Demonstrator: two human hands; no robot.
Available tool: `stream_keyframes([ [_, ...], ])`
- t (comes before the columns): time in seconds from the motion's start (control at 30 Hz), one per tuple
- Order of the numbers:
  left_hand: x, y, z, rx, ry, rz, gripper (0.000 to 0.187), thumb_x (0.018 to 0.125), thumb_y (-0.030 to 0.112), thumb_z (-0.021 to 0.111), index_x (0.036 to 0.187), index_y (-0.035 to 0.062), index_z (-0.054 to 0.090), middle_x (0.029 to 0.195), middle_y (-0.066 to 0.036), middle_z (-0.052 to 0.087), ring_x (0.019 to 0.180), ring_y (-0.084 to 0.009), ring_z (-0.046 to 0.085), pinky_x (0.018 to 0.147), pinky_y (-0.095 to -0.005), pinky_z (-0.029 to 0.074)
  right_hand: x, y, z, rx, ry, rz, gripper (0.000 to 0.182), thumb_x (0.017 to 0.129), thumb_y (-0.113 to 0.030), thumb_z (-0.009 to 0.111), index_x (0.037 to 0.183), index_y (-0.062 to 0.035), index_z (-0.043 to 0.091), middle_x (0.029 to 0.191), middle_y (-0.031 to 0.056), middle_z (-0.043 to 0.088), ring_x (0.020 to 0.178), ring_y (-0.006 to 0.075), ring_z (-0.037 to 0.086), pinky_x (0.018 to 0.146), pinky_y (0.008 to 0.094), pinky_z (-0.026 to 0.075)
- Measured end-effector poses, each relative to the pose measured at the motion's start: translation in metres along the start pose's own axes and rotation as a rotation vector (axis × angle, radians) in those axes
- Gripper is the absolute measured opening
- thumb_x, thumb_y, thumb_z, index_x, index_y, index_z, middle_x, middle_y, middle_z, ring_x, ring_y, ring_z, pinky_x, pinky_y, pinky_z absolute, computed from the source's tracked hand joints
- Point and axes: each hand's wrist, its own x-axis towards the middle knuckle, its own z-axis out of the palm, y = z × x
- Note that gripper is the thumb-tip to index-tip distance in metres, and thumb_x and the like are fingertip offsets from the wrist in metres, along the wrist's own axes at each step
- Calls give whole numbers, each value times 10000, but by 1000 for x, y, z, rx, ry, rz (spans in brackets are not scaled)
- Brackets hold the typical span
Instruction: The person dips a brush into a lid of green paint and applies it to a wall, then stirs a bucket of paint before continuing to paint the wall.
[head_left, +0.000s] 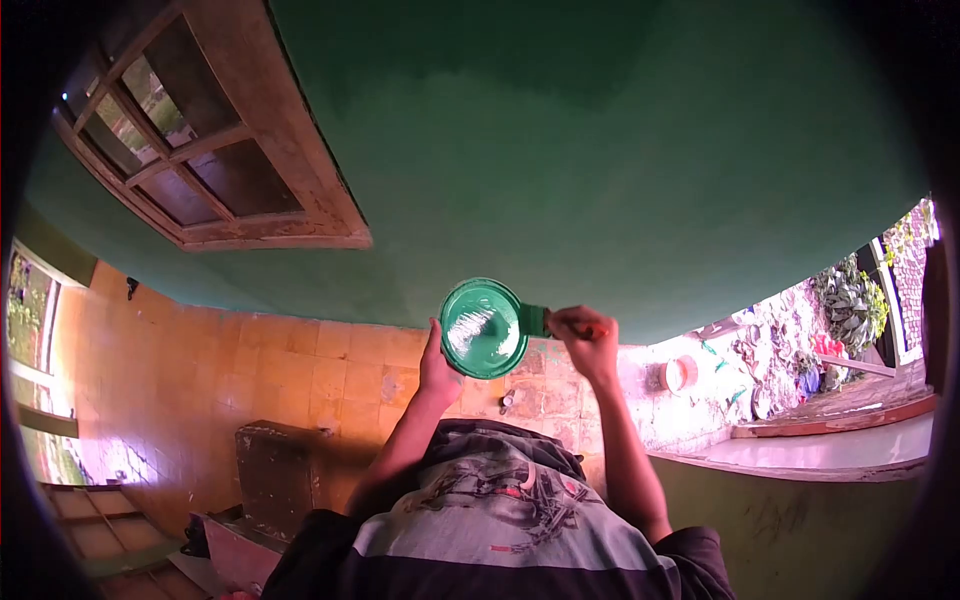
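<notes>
A round tub of green paint [485, 335] is held up in front of my chest, its glossy wet surface facing me. My left hand [438, 372] is closed round its left side, with the thumb along the outer wall. In my right hand [592, 348] I grip the handle of a flat paintbrush [534, 320]. Green paint coats the brush's bristles, which lie right at the tub's right rim. Beyond both hands rises a green wall [620, 190], darker in a patch near the top.
A wooden-framed window [215, 150] is set into the wall at upper left. On the orange tiled floor [300, 360] stands a dark box [275, 480] at lower left. To the right are a bucket [679, 374], a scattered heap [775, 360] and a low ledge [830, 445].
</notes>
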Motion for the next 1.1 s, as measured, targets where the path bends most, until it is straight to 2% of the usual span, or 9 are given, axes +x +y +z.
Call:
stream_keyframes([
  [0.1, -1, -4, 1, 12, -52, 2, 640, 1055, 545, 450, 1456, 46, 455, 1426, -115, 557, 1287, -245, 559, 1116, -420, 427, -28, 39, 18, 110, 107, 172, 103, 845, -28, 723, 917, 40, 751, 729, 74, 730, 661, 94, 677, 627, 229, 520],
  [0.13, -3, -7, 5, 19, -54, -9, 640, 1055, 545, 450, 1456, 46, 455, 1426, -115, 557, 1287, -245, 559, 1116, -420, 427, -34, 34, 22, 99, 115, 233, 88, 872, 6, 710, 931, 66, 735, 790, 110, 729, 703, 154, 714, 692, 274, 617],
  [0.2, -7, -13, 11, 155, 50, 63, 620, 1067, 515, 445, 1457, 34, 445, 1438, -113, 537, 1298, -236, 547, 1113, -409, 428, -42, 51, 30, 53, 187, 277, 95, 873, 7, 704, 939, 68, 733, 802, 110, 730, 705, 158, 714, 680, 279, 619],
  [0.47, -13, -40, 11, 585, -72, 158, 592, 1096, 414, 437, 1473, -43, 460, 1489, -142, 496, 1368, -196, 451, 1169, -339, 323, -23, 67, 48, 125, 335, 322, 84, 874, 6, 709, 927, 64, 738, 801, 97, 721, 717, 141, 696, 690, 275, 615],
  [0.6, 0, -43, 0, 491, -22, 118, 575, 1098, 385, 443, 1472, -50, 461, 1504, -138, 488, 1393, -193, 429, 1183, -332, 295, -14, 35, 56, 229, 329, 191, 106, 881, 12, 711, 969, 53, 753, 848, 95, 746, 767, 120, 692, 747, 250, 573],
  [0.67, -6, -34, 9, 515, -24, 117, 564, 1099, 376, 438, 1481, -39, 455, 1509, -129, 486, 1389, -192, 442, 1176, -338, 316, -17, 21, 59, 5, 207, 4, 136, 873, 19, 716, 1001, 43, 755, 913, 95, 775, 826, 103, 695, 786, 249, 559],
  [0.73, -8, -22, 19, 445, -41, 90, 556, 1100, 371, 437, 1495, -20, 445, 1507, -123, 491, 1377, -194, 463, 1158, -341, 350, -20, 26, 63, 42, 164, -55, 169, 871, 15, 729, 1037, 12, 759, 1003, 106, 782, 868, 120, 713, 811, 256, 554],
  [0.83, -8, -10, 20, 414, -33, 42, 537, 1094, 394, 439, 1466, 10, 481, 1444, -103, 546, 1317, -193, 527, 1117, -350, 404, -27, 18, 61, -55, -49, -323, 287, 840, 11, 765, 1118, -59, 762, 1096, 138, 758, 954, 245, 741, 818, 319, 571],
  [1.1, -1, 10, 6, 285, -94, -109, 505, 1078, 456, 436, 1355, 53, 560, 1311, -79, 631, 1182, -196, 616, 1045, -378, 464, -47, 20, 45, -57, -472, -442, 373, 784, 32, 725, 1146, -48, 758, 1163, 161, 735, 1103, 335, 695, 981, 406, 537],
])
